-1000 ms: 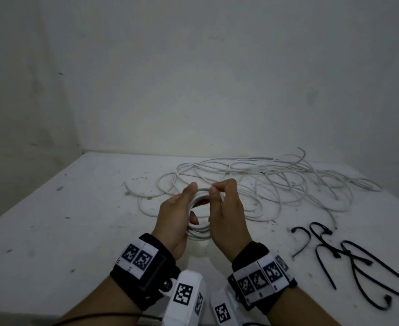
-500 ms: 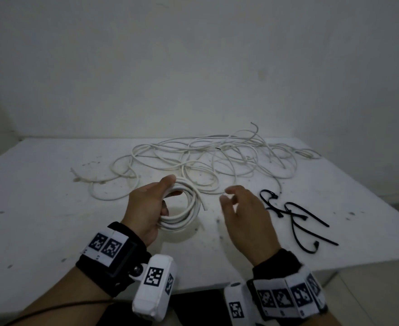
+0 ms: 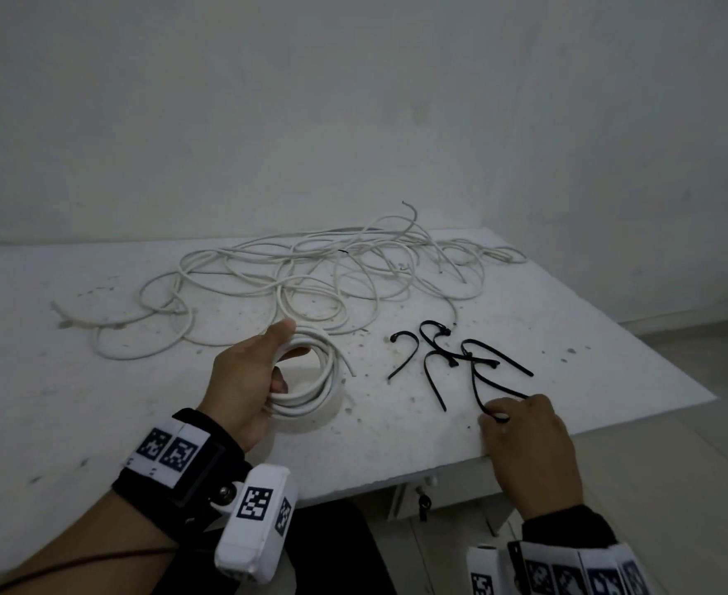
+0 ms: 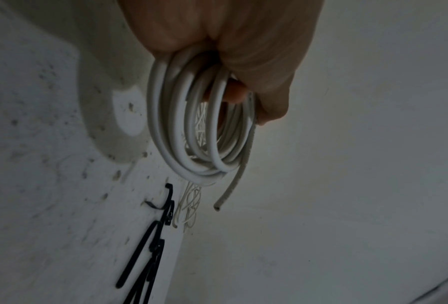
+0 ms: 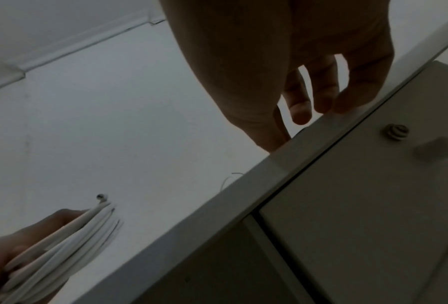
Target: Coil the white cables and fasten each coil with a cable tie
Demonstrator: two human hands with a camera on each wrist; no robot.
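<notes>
My left hand (image 3: 280, 356) grips a small coil of white cable (image 3: 315, 380) just above the white table (image 3: 74, 405), thumb over the top and fingers through the loop. The left wrist view shows the coil (image 4: 191, 144) hanging from that hand (image 4: 248, 98), its free end (image 4: 225, 197) sticking out. Near the table's front right edge, my right hand (image 3: 496, 416) pinches the near end of a black cable tie (image 3: 478, 380) that lies on the table. Other black ties (image 3: 435, 354) lie crossed just beyond it. Loose white cables (image 3: 332, 272) sprawl across the back.
The table's front edge (image 3: 396, 478) runs under my right wrist. A cabinet with a small knob (image 5: 395, 131) stands below it. Walls close off the back and right. Dark specks dot the tabletop.
My right hand let go of the coil and moved right to the cable ties at the table's front edge. The left hand kept hold of the coil. My head turned right.
</notes>
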